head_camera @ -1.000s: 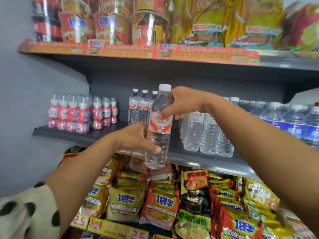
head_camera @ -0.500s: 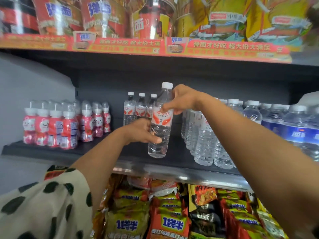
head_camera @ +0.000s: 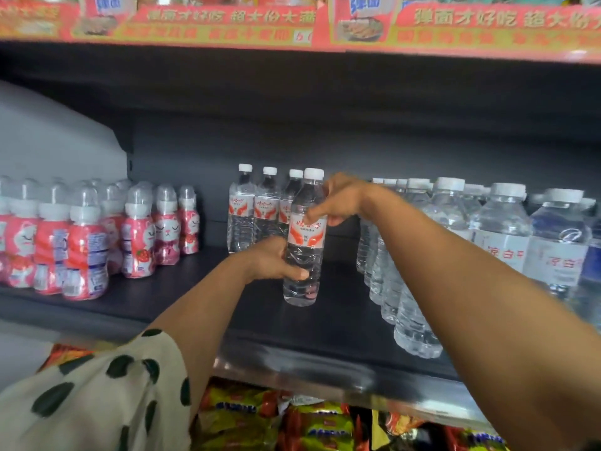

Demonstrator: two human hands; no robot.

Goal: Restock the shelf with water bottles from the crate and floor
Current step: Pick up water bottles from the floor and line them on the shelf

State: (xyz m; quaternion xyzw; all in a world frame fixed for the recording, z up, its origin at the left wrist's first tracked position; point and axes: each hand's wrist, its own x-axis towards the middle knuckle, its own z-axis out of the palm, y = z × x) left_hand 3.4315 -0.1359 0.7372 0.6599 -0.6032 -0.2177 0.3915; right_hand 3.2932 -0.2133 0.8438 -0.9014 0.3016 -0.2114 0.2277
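A: Where it stands at frame centre, is the bottle (head_camera: pixel 304 242) upright on the shelf (head_camera: pixel 182 307)?

B: Upright, base on the dark board, just in front of three like bottles (head_camera: pixel 260 208). Left hand (head_camera: pixel 271 258) is curled round its lower body; right hand (head_camera: pixel 338 198) pinches it at the shoulder, above the label.

A: Surroundings?

B: Clear bottles in rows (head_camera: pixel 455 249) to the right; pink drinks (head_camera: pixel 87 242) at left; snack packs (head_camera: pixel 312 424) along the bottom edge; a spotted sleeve (head_camera: pixel 97 402) lower left.

red-label water bottles (head_camera: pixel 304 237): 4, counting one in hands. pink cat-face drink bottles (head_camera: pixel 140 231): about 10, hard to tell. hands: 2 (head_camera: pixel 271 259) (head_camera: pixel 341 198).
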